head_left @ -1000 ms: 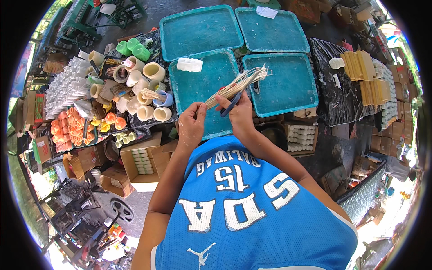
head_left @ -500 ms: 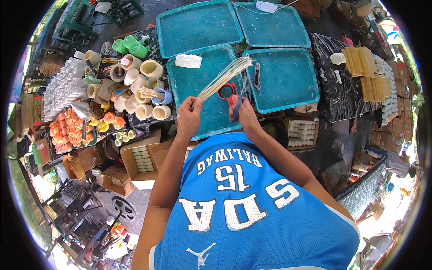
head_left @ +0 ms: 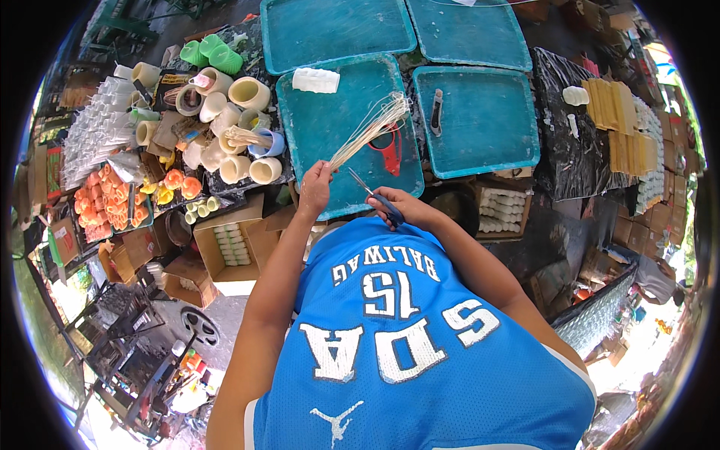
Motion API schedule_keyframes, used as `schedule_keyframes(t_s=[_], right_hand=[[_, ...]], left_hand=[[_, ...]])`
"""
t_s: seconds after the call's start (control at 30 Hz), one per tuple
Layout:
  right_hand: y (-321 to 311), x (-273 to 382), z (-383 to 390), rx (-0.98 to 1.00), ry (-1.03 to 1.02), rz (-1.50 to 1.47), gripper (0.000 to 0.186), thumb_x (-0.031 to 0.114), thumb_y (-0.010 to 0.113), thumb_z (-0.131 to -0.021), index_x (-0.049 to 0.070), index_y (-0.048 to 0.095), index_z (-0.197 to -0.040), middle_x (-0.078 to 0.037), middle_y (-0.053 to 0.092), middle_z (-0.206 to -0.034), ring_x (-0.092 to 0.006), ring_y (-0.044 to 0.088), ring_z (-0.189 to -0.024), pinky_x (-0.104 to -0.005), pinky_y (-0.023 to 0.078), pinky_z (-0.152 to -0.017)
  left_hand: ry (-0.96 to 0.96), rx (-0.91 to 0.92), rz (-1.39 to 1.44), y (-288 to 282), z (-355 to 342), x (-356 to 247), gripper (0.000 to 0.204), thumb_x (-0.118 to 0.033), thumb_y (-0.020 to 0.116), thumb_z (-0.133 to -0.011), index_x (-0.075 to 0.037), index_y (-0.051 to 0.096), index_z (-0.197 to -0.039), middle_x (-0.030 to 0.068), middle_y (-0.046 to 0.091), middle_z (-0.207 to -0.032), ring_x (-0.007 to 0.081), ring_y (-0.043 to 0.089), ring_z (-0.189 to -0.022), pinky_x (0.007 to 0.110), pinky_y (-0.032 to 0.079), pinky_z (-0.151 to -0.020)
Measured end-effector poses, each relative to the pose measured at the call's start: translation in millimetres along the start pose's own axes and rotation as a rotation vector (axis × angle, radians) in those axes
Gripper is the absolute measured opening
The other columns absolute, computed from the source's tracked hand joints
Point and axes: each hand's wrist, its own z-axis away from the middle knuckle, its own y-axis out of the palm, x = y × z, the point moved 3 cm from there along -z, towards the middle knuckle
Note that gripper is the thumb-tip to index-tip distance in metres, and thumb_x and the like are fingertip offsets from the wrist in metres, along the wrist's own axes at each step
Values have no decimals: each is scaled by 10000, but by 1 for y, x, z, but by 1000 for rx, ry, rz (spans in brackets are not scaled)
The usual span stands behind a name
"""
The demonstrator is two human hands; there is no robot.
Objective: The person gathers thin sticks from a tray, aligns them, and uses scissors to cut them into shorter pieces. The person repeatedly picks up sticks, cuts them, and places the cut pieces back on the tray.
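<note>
A bundle of pale, thin wicks or strings (head_left: 373, 131) is gripped at its near end by my left hand (head_left: 316, 187), its loose far ends fanning out over a teal tray (head_left: 315, 142). My right hand (head_left: 401, 208) is closed round the dark blue handles of a pair of scissors (head_left: 383, 204). The scissor blades point up and left, close to my left hand but apart from the bundle. Beneath the bundle's far end lies a red-handled tool (head_left: 391, 155), partly covered by the strands. A white ridged block (head_left: 316, 80) rests at the tray's far left.
A box cutter (head_left: 436, 112) lies in the teal tray on the right (head_left: 487, 166). Cream cylinders (head_left: 249, 93), orange moulded pieces (head_left: 112, 196) and white pieces (head_left: 94, 146) crowd the left. Yellow slabs (head_left: 622, 142) stand on black plastic at right. Open cardboard boxes (head_left: 217, 240) sit below.
The scissors and my right hand have moved back toward my body, and the blades now point up-left. My left hand still holds the bundle; the view has shifted slightly.
</note>
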Motion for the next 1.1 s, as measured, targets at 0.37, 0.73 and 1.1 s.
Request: schedule_keyframes(t_s=[0.37, 0.73, 1.1], right_hand=[[7, 2, -27, 27, -60, 43, 479, 476, 717, -1027, 37, 649, -1207, 38, 590, -701, -64, 575, -555, -237, 472, -512], [19, 6, -8, -107, -114, 151, 416, 363, 771, -1009, 1, 726, -1210, 42, 602, -687, -53, 513, -541, -252, 402, -490], [20, -10, -13, -39, -96, 1, 470, 436, 740, -1020, 22, 679, -1233, 41, 594, -734, -59, 541, -563, -234, 434, -506]], left_hand=[[94, -101, -303, 12, 27, -37, 323, -272, 553, -1114, -5, 694, -999, 34, 572, -690, 108, 489, -628, 358, 405, -588], [21, -78, -115, 11, 23, -18, 333, -287, 560, -1120, -5, 701, -1013, -7, 585, -763, 81, 495, -700, 298, 412, -633], [38, -79, -70, 11, 21, -5, 327, -291, 581, -1100, -14, 732, -1011, 9, 579, -691, 102, 490, -643, 346, 409, -601]])
